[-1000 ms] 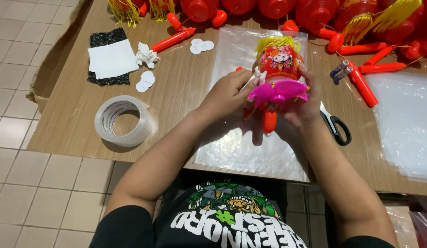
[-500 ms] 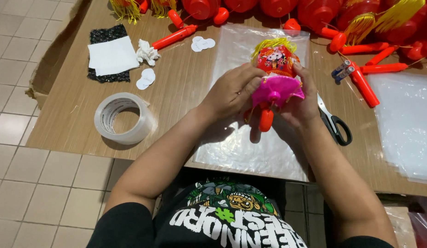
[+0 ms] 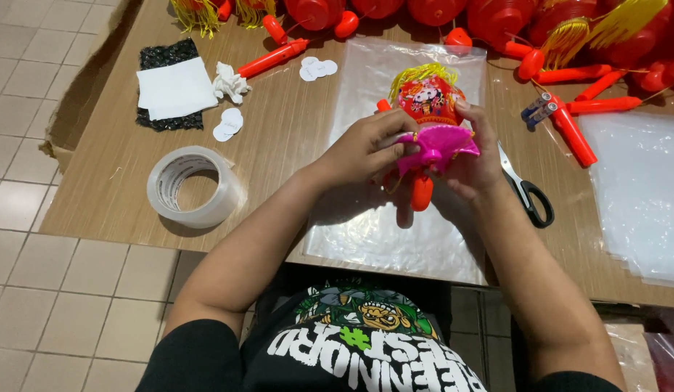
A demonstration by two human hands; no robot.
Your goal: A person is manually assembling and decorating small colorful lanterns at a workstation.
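Observation:
I hold a small red toy lantern [image 3: 429,100] with a yellow tassel on top, a pink frilled base [image 3: 436,144] and an orange handle [image 3: 421,192] hanging below. My left hand [image 3: 366,149] grips the pink base from the left, fingers curled over it. My right hand [image 3: 473,163] cups the lantern from the right, with fingertips on the red body. The lantern hovers above a clear plastic bag [image 3: 380,232] lying flat on the wooden table [image 3: 279,152].
A roll of clear tape [image 3: 195,186] sits at the left front. Black-handled scissors [image 3: 527,189] lie right of my hands. White paper on a black sheet [image 3: 174,91], white discs [image 3: 227,123], orange sticks [image 3: 573,134], more red lanterns [image 3: 496,18] and stacked plastic bags [image 3: 642,189] surround them.
The lantern and both hands have shifted slightly; my left fingers have closed further over the pink base, turning the lantern a little.

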